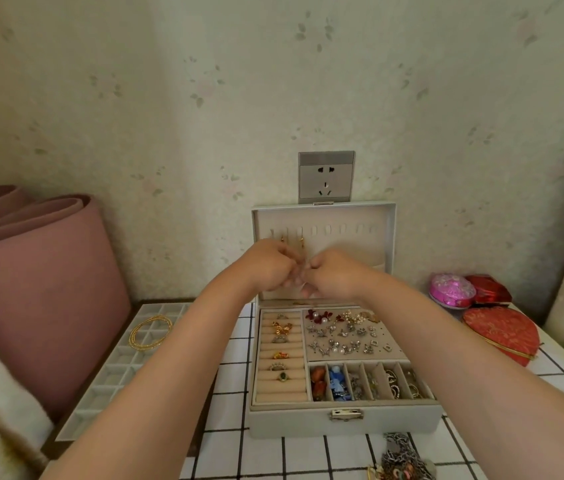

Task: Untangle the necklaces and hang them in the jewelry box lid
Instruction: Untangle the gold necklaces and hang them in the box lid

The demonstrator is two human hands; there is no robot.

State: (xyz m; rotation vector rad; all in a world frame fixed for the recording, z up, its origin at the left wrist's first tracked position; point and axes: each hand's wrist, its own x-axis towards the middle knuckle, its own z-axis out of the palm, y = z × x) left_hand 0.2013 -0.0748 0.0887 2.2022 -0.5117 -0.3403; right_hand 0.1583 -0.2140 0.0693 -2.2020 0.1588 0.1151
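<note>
up close, the left hand (266, 268) and right hand (334, 277) meet before the open jewelry box lid (360, 237), fingers curled inward and nearly touching; blur hides whether they pinch anything. two gold necklaces (302, 242) hang from the lid's hooks just above them. a tangled heap of chains (400, 457) lies on the checked counter (232, 455).

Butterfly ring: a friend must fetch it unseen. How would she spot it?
Find the open jewelry box under the wall socket. In its left ring rolls, the butterfly ring is second from the back. It alone has gold wings.
</note>
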